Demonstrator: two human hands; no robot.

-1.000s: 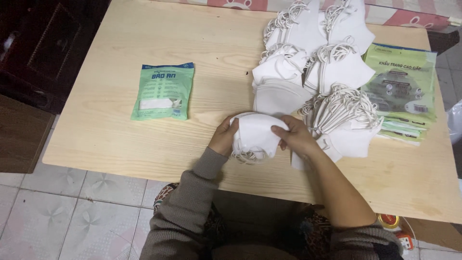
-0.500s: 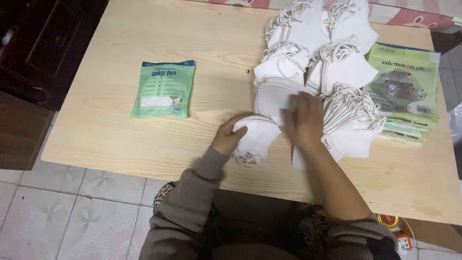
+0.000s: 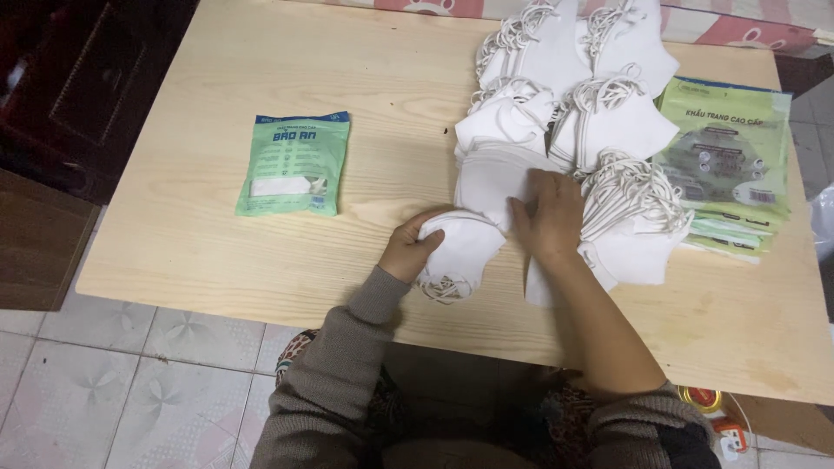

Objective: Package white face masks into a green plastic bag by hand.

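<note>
My left hand (image 3: 408, 250) grips a folded white mask (image 3: 459, 252); I should press my right hand (image 3: 549, 217), fingers flat, at 1 o'clock on the mask stack (image 3: 486, 178) to steady it.

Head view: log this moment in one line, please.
left hand: holds folded white masks | right hand: flat on mask stack | green packet: apart, left on table

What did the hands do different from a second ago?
The right hand let go of the folded white cloth mask and moved up and right onto the flat stack of white masks. The left hand still holds the folded mask. The green packet stayed put.
</note>
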